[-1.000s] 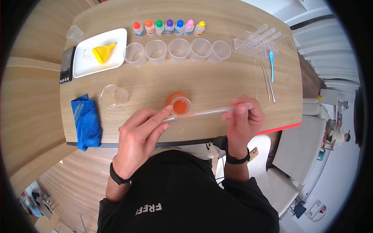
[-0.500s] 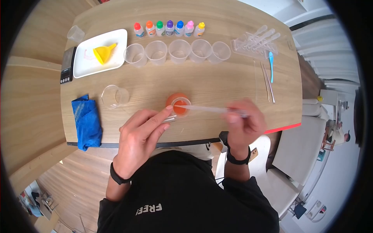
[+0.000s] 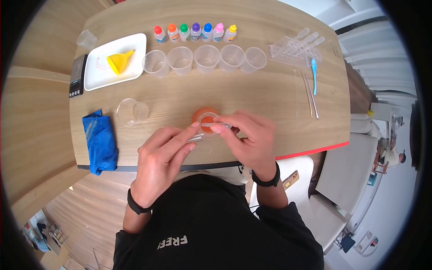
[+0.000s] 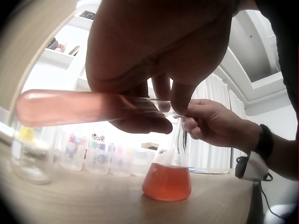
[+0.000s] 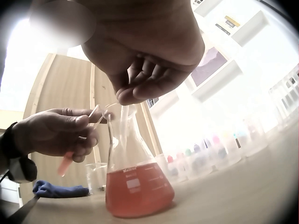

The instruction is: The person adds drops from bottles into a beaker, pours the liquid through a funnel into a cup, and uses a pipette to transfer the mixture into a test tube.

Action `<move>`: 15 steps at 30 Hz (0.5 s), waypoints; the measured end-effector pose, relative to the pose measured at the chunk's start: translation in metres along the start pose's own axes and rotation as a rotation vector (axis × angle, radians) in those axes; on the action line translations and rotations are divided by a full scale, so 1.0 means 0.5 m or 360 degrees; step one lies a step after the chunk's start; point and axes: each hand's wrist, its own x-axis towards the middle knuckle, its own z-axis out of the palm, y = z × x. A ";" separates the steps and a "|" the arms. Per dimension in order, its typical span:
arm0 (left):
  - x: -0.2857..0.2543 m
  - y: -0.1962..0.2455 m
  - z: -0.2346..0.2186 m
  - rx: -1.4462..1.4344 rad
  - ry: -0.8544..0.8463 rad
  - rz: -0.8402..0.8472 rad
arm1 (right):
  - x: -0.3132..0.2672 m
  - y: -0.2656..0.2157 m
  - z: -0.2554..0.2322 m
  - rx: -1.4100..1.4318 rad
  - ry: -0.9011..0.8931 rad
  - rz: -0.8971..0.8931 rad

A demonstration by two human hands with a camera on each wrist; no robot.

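Note:
A conical flask [image 5: 138, 191] with orange-red liquid stands on the table in front of the person. My left hand [image 3: 159, 155] grips a glass test tube [image 4: 70, 107] holding similar reddish liquid; the tube leans, its mouth near the flask's neck. Between thumb and fingers, my right hand [image 3: 252, 137] pinches a clear plastic dropper [image 5: 124, 123] above the flask. The dropper's stem reaches down inside the neck in the right wrist view.
Clear cups [image 3: 207, 59] line the back, with small colour-capped bottles [image 3: 196, 33] behind. A white tray [image 3: 96, 81] bears a yellow funnel [image 3: 118, 62]. Left are a beaker [image 3: 127, 112] and blue cloth [image 3: 101, 143]; right, a dropper rack [image 3: 292, 53] and blue spoon [image 3: 314, 76].
My right hand has moved left with the dropper, swinging it from lying across beside the flask to standing down in its neck. The left hand stays with the test tube.

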 end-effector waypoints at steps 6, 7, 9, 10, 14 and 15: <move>0.000 0.001 -0.002 0.0003 -0.0007 -0.0004 | 0.000 -0.004 -0.004 0.0126 0.0032 0.0051; 0.000 0.002 -0.003 0.0007 -0.0011 -0.0005 | -0.003 -0.002 -0.005 0.0170 0.0052 0.0062; 0.001 0.002 -0.003 0.0011 -0.0012 -0.0002 | -0.009 0.000 -0.013 0.0224 0.0102 0.0060; 0.001 0.001 -0.003 0.0012 -0.0010 0.0001 | -0.011 0.001 -0.019 0.0235 0.0131 0.0048; 0.000 0.003 -0.002 0.0004 -0.0005 -0.0007 | -0.036 0.010 -0.036 0.0443 0.0391 0.0040; 0.000 0.004 -0.005 0.0016 -0.0041 -0.0024 | -0.040 0.007 -0.038 0.0536 0.0483 0.0095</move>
